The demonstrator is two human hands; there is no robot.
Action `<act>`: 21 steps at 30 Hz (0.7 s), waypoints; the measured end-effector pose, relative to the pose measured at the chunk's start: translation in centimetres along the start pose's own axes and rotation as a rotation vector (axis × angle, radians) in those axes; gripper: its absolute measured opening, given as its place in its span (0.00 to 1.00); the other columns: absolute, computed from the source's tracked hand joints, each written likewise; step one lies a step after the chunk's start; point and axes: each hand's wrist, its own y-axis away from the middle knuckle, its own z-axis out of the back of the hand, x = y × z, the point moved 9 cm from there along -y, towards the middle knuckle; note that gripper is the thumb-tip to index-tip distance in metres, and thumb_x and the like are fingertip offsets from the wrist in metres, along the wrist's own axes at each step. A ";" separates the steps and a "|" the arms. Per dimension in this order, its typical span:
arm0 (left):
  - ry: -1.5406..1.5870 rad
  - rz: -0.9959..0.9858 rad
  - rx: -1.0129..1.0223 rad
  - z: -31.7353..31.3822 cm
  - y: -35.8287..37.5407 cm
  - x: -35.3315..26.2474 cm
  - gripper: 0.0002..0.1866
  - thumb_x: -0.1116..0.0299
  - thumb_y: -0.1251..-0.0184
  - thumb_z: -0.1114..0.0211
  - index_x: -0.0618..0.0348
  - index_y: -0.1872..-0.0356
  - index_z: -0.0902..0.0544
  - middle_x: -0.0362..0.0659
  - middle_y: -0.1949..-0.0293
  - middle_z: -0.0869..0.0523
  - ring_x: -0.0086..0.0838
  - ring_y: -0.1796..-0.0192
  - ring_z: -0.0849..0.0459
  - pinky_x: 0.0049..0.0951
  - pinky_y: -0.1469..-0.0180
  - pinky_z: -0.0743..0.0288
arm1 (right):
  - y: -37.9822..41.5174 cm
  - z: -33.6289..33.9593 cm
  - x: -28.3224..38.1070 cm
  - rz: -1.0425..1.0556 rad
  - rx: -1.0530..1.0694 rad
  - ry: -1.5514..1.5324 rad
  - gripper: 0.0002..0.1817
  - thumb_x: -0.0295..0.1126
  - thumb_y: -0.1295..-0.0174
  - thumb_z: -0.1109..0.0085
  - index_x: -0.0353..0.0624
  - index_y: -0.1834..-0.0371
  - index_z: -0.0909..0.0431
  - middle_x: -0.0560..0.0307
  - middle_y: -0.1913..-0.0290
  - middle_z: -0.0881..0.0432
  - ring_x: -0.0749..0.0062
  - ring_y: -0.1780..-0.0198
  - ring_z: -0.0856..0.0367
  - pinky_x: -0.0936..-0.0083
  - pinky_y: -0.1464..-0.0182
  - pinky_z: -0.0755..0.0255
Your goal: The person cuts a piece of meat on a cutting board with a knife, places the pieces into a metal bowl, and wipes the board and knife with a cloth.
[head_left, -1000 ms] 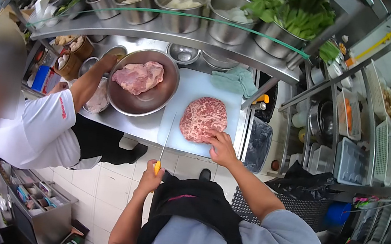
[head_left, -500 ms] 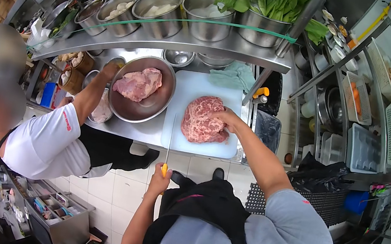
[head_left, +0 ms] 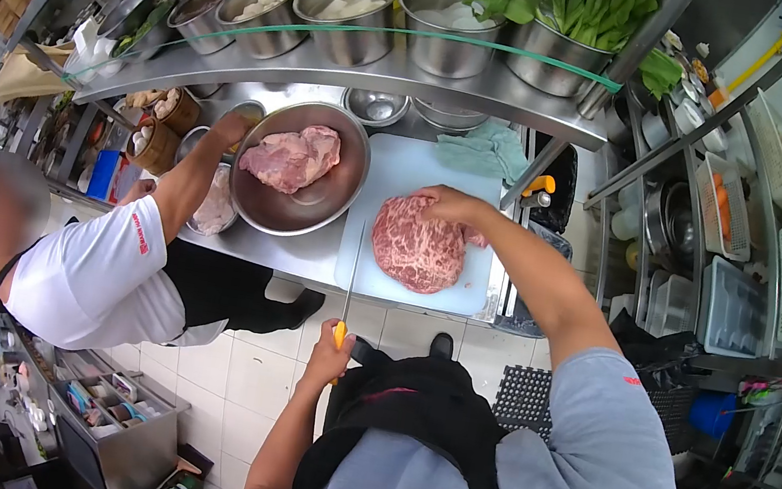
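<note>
My left hand [head_left: 326, 360] is closed around the yellow handle of a long knife [head_left: 352, 274]. Its thin blade points away from me, along the left edge of the white cutting board [head_left: 399, 158]. On the board lies a big red, fat-marbled piece of meat [head_left: 416, 250]. My right hand [head_left: 453, 207] grips the far upper part of that meat, its fingers bent over the surface. To the left of the board stands a wide steel bowl [head_left: 334, 204] with another pinkish slab of meat [head_left: 290, 159] in it.
A co-worker in a white shirt [head_left: 94, 271] reaches over the counter at left. Behind the board lies a green cloth [head_left: 484, 149]. A steel shelf [head_left: 356, 72] with pots and leafy greens [head_left: 588, 9] crosses above the counter. At right is a rack with baskets [head_left: 720, 208].
My right hand has gone from the meat's right side to its far upper part. The meat looks turned on the board. My left hand still holds the knife; the view has shifted slightly.
</note>
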 end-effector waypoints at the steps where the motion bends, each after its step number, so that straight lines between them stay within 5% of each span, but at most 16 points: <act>1: 0.006 -0.001 -0.002 0.0 0.2 -0.2 0.29 0.56 0.23 0.38 0.55 0.29 0.38 0.53 0.70 0.14 0.36 0.80 0.16 0.36 0.75 0.20 | -0.1 -0.3 -0.3 0.000 0.002 0.006 0.33 0.38 0.41 0.29 0.41 0.31 0.22 0.51 0.41 0.16 0.66 0.40 0.20 0.72 0.36 0.28; 4: 0.013 0.010 -0.042 0.8 1.0 -1.1 0.29 0.57 0.23 0.38 0.52 0.29 0.38 0.54 0.70 0.14 0.36 0.79 0.14 0.36 0.77 0.20 | -1.9 0.8 -4.2 0.048 -0.261 -0.030 0.29 0.43 0.34 0.34 0.38 0.33 0.22 0.44 0.41 0.16 0.64 0.40 0.18 0.69 0.37 0.26; 7: -0.009 -0.011 -0.074 1.2 1.4 -1.7 0.27 0.56 0.22 0.39 0.50 0.29 0.37 0.59 0.69 0.13 0.48 0.73 0.11 0.44 0.71 0.17 | 1.3 0.5 -4.6 0.062 -0.439 -0.187 0.27 0.46 0.30 0.37 0.38 0.35 0.22 0.45 0.40 0.16 0.61 0.39 0.18 0.66 0.37 0.27; 9: -0.131 -0.163 -0.146 1.1 0.2 -0.7 0.25 0.55 0.22 0.40 0.50 0.30 0.34 0.63 0.66 0.12 0.60 0.66 0.11 0.53 0.63 0.18 | 1.9 0.0 -5.1 0.083 -0.521 -0.109 0.25 0.47 0.26 0.42 0.39 0.36 0.22 0.44 0.42 0.15 0.54 0.41 0.17 0.62 0.37 0.26; 11: -0.103 -0.148 -0.164 1.8 1.5 -3.2 0.23 0.54 0.21 0.42 0.52 0.32 0.31 0.64 0.65 0.12 0.66 0.60 0.13 0.58 0.57 0.20 | 4.1 1.4 -3.1 0.247 -0.861 0.235 0.22 0.44 0.24 0.47 0.41 0.36 0.23 0.43 0.46 0.14 0.46 0.45 0.16 0.58 0.39 0.26; 15: -0.156 -0.289 -0.200 2.8 2.9 -8.5 0.19 0.56 0.22 0.42 0.55 0.39 0.28 0.63 0.67 0.13 0.66 0.61 0.14 0.60 0.58 0.22 | 7.8 1.0 -0.7 0.270 -0.967 0.432 0.21 0.43 0.22 0.53 0.42 0.38 0.23 0.39 0.45 0.15 0.41 0.44 0.18 0.54 0.40 0.27; 17: -0.155 -0.309 -0.158 2.0 2.4 -10.2 0.17 0.57 0.22 0.42 0.56 0.42 0.28 0.64 0.67 0.13 0.67 0.61 0.15 0.62 0.58 0.23 | 7.1 -0.2 -3.5 0.111 -0.854 0.381 0.22 0.45 0.22 0.54 0.43 0.36 0.23 0.38 0.41 0.18 0.39 0.42 0.19 0.52 0.36 0.30; 19: -0.243 -0.487 -0.230 1.3 2.0 -13.8 0.14 0.59 0.22 0.42 0.58 0.48 0.28 0.64 0.68 0.13 0.67 0.62 0.15 0.63 0.59 0.24 | 6.2 0.7 -6.0 0.188 -0.897 0.390 0.24 0.50 0.21 0.56 0.43 0.37 0.22 0.37 0.42 0.17 0.36 0.42 0.20 0.47 0.37 0.32; 21: -0.369 -0.443 -0.189 -0.2 1.0 -16.0 0.13 0.60 0.21 0.44 0.59 0.50 0.29 0.66 0.69 0.14 0.68 0.63 0.15 0.65 0.60 0.25 | 3.6 2.1 -10.0 0.072 -0.765 0.248 0.24 0.49 0.19 0.55 0.42 0.38 0.22 0.41 0.46 0.15 0.48 0.51 0.15 0.55 0.48 0.24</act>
